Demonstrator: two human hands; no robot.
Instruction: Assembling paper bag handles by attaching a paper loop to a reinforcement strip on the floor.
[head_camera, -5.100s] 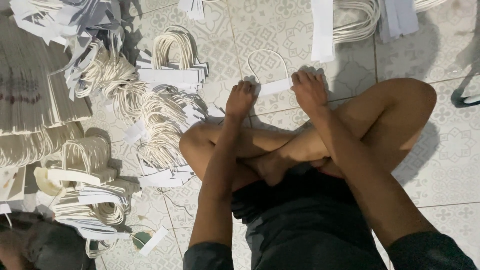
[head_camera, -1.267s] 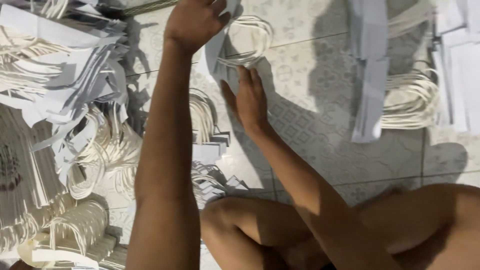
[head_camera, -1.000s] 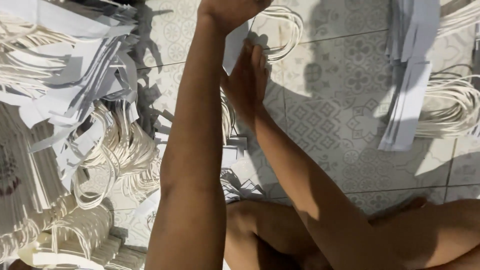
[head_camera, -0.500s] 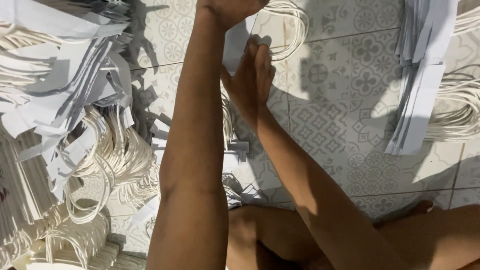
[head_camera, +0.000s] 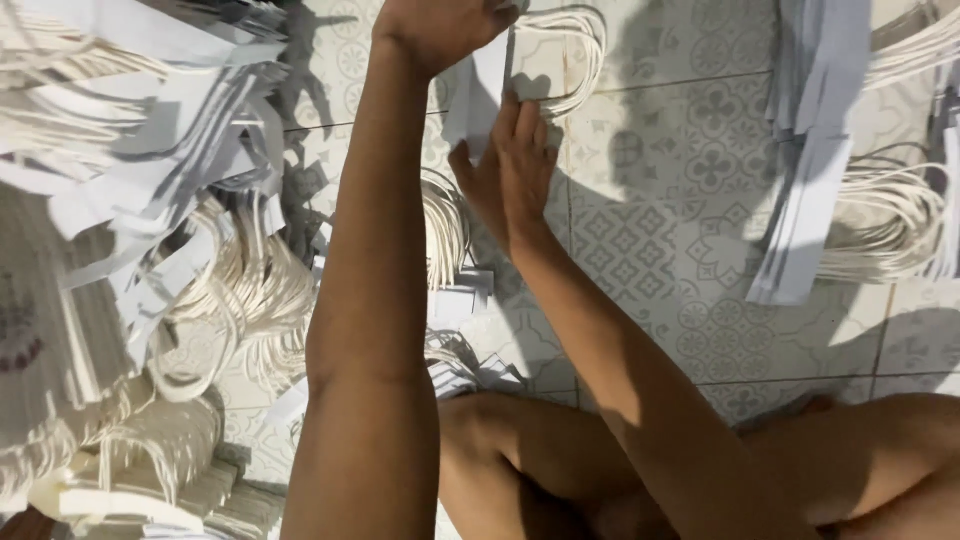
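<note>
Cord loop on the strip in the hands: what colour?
Cream-white cord loop, seen in the head view.

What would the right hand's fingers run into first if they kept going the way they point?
The right hand points up the picture, so its fingers would probably meet the white paper strip with the cord loop, held by the left hand.

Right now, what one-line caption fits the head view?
Seated on a patterned tile floor, left hand and right hand hold a white paper strip with a cord loop, amid piles of similar handles.
</note>
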